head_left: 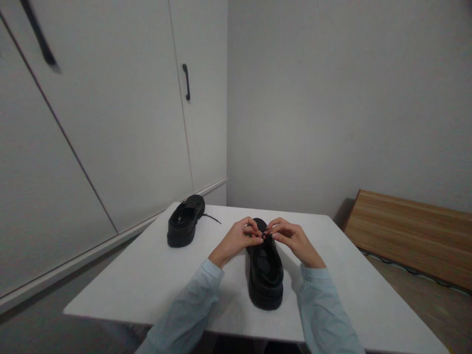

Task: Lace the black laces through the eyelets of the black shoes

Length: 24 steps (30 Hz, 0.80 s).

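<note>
A black shoe (266, 275) stands on the white table with its heel toward me and its toe pointing away. Both hands meet over its lacing, near the toe. My left hand (241, 237) comes in from the left, its fingers pinched on the dark shoelace. From the right, my right hand (291, 237) pinches the lace too, with thumb and forefinger together. The fingertips are close to each other and cover most of the lace. Another black shoe (182, 228) sits at the back left of the table, a loose lace trailing to its right.
The white table (155, 285) fills the lower view. White cupboard doors (140, 123) with dark handles rise at the left, a grey wall behind. A wooden board (413, 231) lies beyond the table's right edge.
</note>
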Available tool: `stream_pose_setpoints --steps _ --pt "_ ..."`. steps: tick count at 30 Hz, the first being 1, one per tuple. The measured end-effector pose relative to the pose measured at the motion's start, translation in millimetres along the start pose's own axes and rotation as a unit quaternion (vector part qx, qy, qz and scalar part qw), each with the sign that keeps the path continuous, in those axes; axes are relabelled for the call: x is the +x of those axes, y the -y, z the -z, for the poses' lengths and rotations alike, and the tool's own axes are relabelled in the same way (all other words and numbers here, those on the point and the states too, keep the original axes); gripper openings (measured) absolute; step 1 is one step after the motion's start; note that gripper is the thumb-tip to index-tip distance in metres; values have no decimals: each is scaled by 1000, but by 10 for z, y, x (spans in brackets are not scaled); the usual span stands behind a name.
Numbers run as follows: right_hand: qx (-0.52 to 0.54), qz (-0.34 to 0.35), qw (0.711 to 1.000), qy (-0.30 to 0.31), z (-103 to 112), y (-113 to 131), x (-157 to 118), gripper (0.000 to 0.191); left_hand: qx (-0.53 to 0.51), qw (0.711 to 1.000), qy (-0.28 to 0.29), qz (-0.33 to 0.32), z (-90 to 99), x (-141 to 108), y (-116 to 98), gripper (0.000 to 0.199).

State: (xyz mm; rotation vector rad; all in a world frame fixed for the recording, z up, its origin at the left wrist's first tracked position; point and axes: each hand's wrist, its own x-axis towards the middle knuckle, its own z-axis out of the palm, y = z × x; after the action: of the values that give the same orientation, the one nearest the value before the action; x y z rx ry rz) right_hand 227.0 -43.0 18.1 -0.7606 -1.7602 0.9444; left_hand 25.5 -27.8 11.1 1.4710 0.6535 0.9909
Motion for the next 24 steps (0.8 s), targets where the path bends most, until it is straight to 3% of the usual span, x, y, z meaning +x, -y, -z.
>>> stream_pose_setpoints --steps 9,16,24 --pt "-18 -4 999 -39 -74 -22 33 19 109 993 -38 -38 -95 34 78 40" --pt "17 -19 998 -57 -103 -63 52 20 57 998 -22 1 -79 25 32 40" --pt "-10 -6 997 -82 -129 -60 54 18 119 991 -10 -55 -78 23 73 38"
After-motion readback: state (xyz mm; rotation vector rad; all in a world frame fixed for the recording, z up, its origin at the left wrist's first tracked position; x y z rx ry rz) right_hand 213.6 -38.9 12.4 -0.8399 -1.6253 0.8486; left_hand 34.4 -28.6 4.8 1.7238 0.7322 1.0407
